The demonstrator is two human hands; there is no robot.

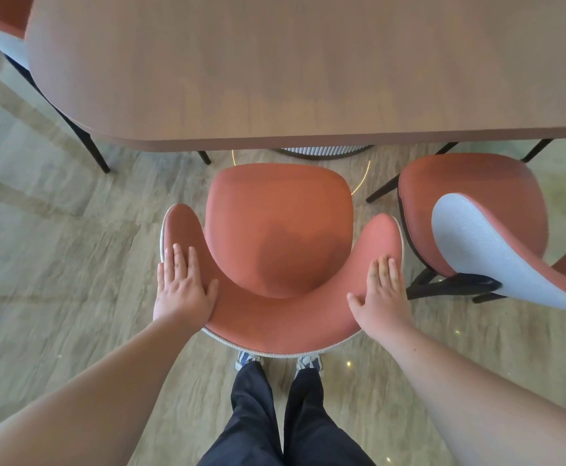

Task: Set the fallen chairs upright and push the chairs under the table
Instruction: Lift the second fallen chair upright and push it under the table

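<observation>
An upright orange chair (280,230) with a curved wrap-around back stands right in front of me, its seat's front edge a little short of the brown wooden table (308,68). My left hand (182,290) lies flat on the left wing of the backrest, fingers straight. My right hand (380,295) rests flat on the right wing the same way. A second orange chair (476,210) with a pale blue back shell lies tipped to the right, its black legs pointing toward the middle chair.
A third chair (2,25) stands at the table's far left corner, with its black legs (83,136) on the floor. A ribbed table base (322,150) shows under the tabletop. My feet (278,359) are just behind the middle chair on the wood-look floor.
</observation>
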